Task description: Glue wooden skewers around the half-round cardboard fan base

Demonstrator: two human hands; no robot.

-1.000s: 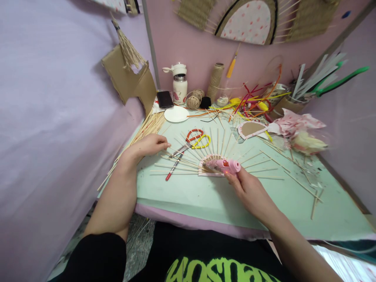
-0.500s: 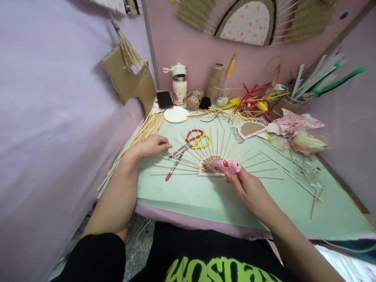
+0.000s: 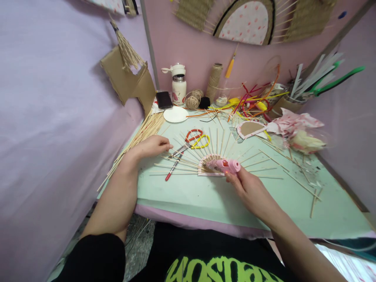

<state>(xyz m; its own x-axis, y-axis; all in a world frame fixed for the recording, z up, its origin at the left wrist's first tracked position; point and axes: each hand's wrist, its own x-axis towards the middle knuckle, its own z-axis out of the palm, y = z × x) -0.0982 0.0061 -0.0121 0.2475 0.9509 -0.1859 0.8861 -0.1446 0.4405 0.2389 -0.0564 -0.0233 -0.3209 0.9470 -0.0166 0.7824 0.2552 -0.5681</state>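
A: Item one, near: our right hand (image 3: 249,192) wraps the pink glue gun (image 3: 225,166), nozzle over the card (image 3: 209,169) mid-table. Light, rigid; we grip the body.

B: Item two, farther: left hand (image 3: 151,145), fingers loosely curled, touches the sticks (image 3: 176,159). Thin, brittle; we pinch gently.

Near table edge (image 3: 205,199) open; skewer fan (image 3: 188,156), scissors (image 3: 190,143) block centre (clutter (image 3: 252,103) behind).

Counting what's around my glue gun

One pink glue gun (image 3: 225,165) sits amid one fan of thin sticks (image 3: 188,154), too many to count. Behind it lie one pair of scissors (image 3: 190,141) and one white disc (image 3: 176,114); farther back stand one flask (image 3: 179,85), one phone (image 3: 163,99) and two twine spools (image 3: 214,80).
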